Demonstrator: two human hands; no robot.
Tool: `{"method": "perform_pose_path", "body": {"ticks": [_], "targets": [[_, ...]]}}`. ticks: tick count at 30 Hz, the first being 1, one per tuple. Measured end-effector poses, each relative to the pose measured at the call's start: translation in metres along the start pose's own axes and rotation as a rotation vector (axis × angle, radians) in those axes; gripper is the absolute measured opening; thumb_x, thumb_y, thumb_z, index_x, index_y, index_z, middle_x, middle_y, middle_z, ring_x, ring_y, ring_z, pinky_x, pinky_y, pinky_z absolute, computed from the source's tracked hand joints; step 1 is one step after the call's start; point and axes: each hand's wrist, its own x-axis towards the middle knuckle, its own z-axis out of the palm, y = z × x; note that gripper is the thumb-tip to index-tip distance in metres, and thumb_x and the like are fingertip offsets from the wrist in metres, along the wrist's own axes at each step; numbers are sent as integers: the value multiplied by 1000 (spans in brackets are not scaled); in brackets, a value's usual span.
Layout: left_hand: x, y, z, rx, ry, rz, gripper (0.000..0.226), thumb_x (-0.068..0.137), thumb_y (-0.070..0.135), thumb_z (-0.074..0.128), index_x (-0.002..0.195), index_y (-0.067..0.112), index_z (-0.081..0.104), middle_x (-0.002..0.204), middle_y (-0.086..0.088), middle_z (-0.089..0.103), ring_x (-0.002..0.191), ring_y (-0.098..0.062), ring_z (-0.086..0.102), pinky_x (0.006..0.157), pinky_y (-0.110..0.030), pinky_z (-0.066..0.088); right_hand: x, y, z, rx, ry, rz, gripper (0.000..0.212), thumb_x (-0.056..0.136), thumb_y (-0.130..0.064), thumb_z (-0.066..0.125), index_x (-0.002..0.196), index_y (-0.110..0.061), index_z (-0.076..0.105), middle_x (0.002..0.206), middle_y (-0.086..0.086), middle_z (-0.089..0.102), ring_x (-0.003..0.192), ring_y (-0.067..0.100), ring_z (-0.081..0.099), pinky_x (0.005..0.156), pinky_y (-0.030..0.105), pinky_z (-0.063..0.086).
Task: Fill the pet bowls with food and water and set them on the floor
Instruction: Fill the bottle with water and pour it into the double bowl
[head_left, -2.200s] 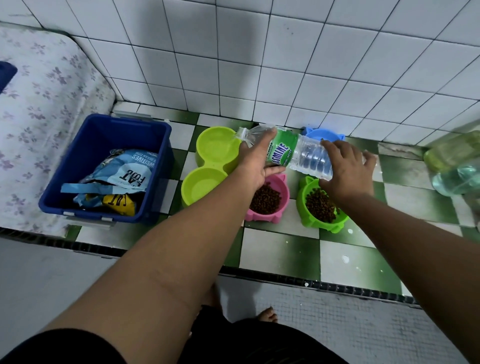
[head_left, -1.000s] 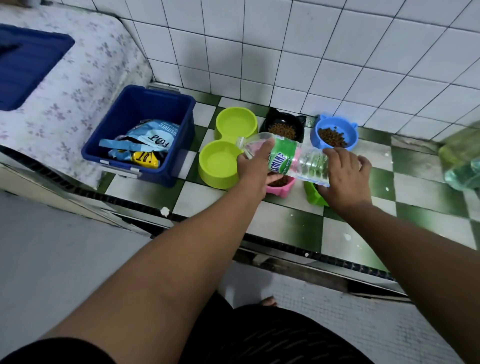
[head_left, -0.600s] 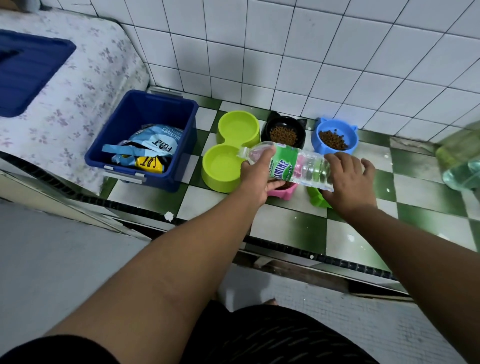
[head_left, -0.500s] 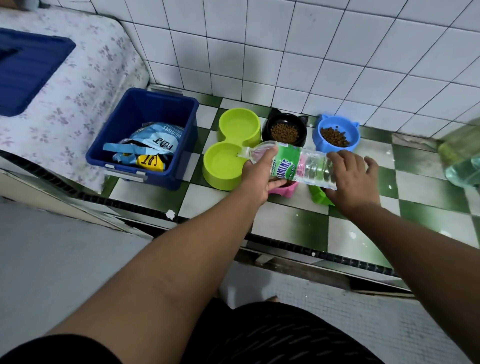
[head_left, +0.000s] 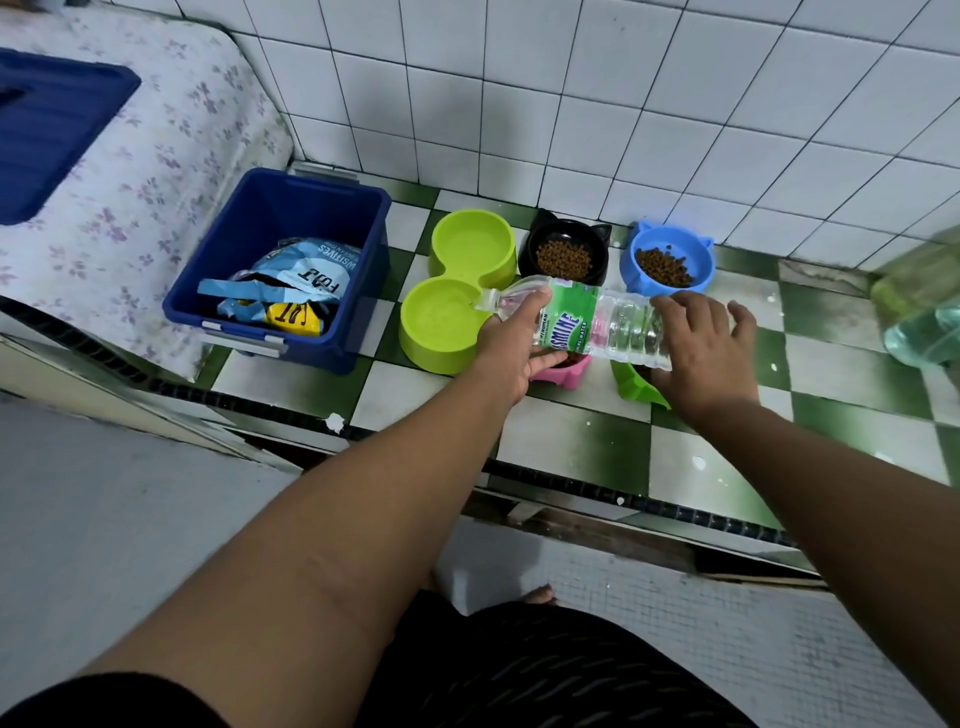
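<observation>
Bottle (head_left: 613, 327) has shifted over lime bowl's (head_left: 415, 343) near well; left hand (head_left: 511, 345) grips it, right hand (head_left: 701, 353) seemingly cups base

Both hands, left hand (head_left: 511, 345) and right hand (head_left: 701, 348), are holding the water bottle (head_left: 582, 322) tipped sideways (mouth leftward) over the lime double bowl (head_left: 441, 332).

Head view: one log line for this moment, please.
bottle: tipped, mouth over green bowl | left grip: on neck end | right grip: on base
</observation>
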Motion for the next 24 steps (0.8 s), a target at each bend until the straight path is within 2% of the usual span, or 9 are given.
{"method": "perform_pose_path", "body": {"ticks": [8,17,24], "targets": [[-5,1,-3,0,8,1,56,86,33,82,130,9,57,108,-18,76,92,-32,76,70,-46,65,0,-1,-1,-6,11,-10,86,66,-33,87,138,-17,42,131,10,48,121,32,47,110,55,29],[-9,2,-3,-7,-2,-1,53,86,31,82,127,8,58,107,-18,75,92,-33,75,73,-47,65,0,0,-2,1,12,-8,85,67,-32,86,139,-18,42,133,10,48,124,32,46,111,56,27],[-14,9,-3,7,15,33,59,86,34,83,131,10,54,104,-14,73,91,-32,74,74,-48,65,1,-5,-3,29,17,7,85,66,-29,86,138,-18,42,133,11,48,124,33,46,111,55,28]]}}
